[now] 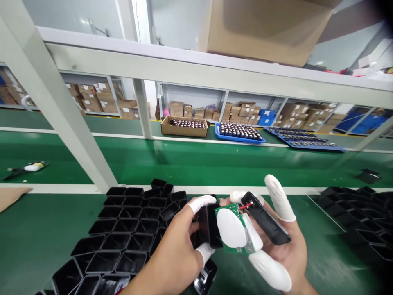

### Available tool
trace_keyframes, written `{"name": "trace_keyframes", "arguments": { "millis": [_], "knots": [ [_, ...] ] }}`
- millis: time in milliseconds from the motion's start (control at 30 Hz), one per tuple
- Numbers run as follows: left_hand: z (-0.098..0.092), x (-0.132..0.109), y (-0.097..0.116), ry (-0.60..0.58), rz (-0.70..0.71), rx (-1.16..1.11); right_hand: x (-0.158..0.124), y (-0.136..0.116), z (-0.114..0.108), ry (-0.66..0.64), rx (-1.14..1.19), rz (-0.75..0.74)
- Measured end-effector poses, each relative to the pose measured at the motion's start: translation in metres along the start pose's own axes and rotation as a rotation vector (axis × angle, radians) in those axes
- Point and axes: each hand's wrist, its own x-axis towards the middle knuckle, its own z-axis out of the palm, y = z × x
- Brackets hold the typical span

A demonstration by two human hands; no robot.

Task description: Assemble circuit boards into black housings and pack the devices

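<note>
We've got both hands up in front of us over the green bench. Our right hand (276, 241) lies open, palm up, white finger cots on thumb and fingers, cradling a black battery pack (266, 219) across the fingers while the thumb rests on a small green circuit board (238, 229). A thin red wire (245, 206) runs from the board to the pack's end. Our left hand (181, 250) is pinched shut on a black plastic housing (208, 225), cotted fingertips above and below, holding it just beside the board.

We'd judge all three pieces light and rigid. The housing looks glossy and probably slick, so the cots help. The fragile bits are the wire and its joints: best to hold the pack by its long sides and the board by its edges, never letting either hang from the lead.

Below our left hand sits a cluster of empty black housings (123, 237), packed close and open side up; more lie at the right edge (362, 213). Beyond a white strip runs a green conveyor belt (215, 164), then a cardboard box (184, 126) and blue trays (239, 133) of dark parts, and shelves of cartons (101, 98) behind. A white frame post (61, 114) slants across the left.
</note>
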Motion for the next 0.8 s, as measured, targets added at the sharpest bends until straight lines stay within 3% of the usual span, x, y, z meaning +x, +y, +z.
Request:
{"name": "trace_keyframes", "arguments": {
  "millis": [200,333,433,500,667,800],
  "knots": [
    [0.0,-0.002,-0.002,0.003,0.11,0.039,-0.006,-0.001,0.01,0.089,0.02,-0.096],
    [0.0,-0.001,-0.003,0.001,0.127,0.01,-0.001,0.008,0.005,-0.065,-0.002,-0.256],
    [0.0,-0.001,-0.003,0.014,0.143,0.0,0.0,0.014,0.002,-0.064,0.007,-0.32],
    [0.001,0.0,-0.003,0.009,0.158,-0.009,-0.002,0.015,-0.001,-0.055,0.007,-0.321],
    [0.003,0.0,-0.001,0.002,0.182,-0.006,-0.003,0.008,-0.007,-0.205,-0.025,-0.229],
    [0.001,-0.001,-0.004,0.012,0.179,0.027,0.0,0.005,-0.003,-0.119,0.059,-0.264]
  ]
}}
